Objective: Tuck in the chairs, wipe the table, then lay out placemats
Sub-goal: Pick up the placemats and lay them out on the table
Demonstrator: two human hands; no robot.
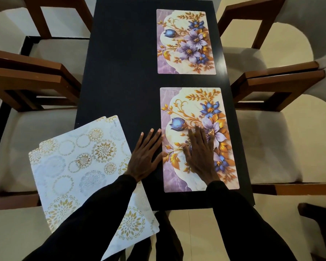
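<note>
While the right hand [199, 159] presses flat, fingers straight, on the near purple floral rectangular placemat [198, 108], the left hand [145, 157] lies spread just beside its edge. Neither grips anything.

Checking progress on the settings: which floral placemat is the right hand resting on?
The nearer floral placemat, closest to the person; the right hand lies flat on it. The farther floral placemat lies untouched.

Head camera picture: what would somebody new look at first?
Two flowered purple-and-gold placemats, a far placemat and a near placemat, lie along the right side of the black table. The right hand lies flat on the near one, the left hand flat on the table beside it. A stack of white-and-gold placemats overhangs the near left corner.
</note>
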